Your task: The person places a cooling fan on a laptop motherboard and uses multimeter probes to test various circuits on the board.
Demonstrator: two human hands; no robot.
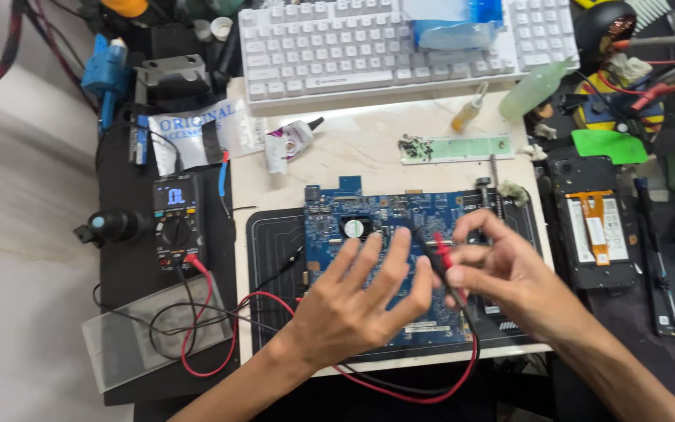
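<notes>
— Two hands sit low and centre in the frame, over the blue circuit board (388, 234). What are the fingers doing?

— On the right hand (509, 273), thumb and fingertips are pressed together around the red probe (441, 248), held like a pen with its tip angled down toward the board. The left hand (361, 301) has its fingers spread and slightly curled; a black probe (425, 244) shows at its fingertips, though I cannot tell how firmly it is gripped.

— How would those probes handle?

— Light and stiff, I judge, with sharp tips; best held on the plastic barrel, away from the metal point. Their red and black leads (400, 387) are soft and loop along the bottom of the frame, then run left.

— To where?

— To the multimeter (177, 223), left of centre on a dark mat. The board itself lies flat on a black work mat (275, 242), centre frame. It looks thin, rigid and fragile; I would lift it by its edges only.

— And farther out?

— The white keyboard (337, 47) runs along the top, a green strip board (462, 147) lies below it, and an opened phone (595, 230) rests at the right.
</notes>
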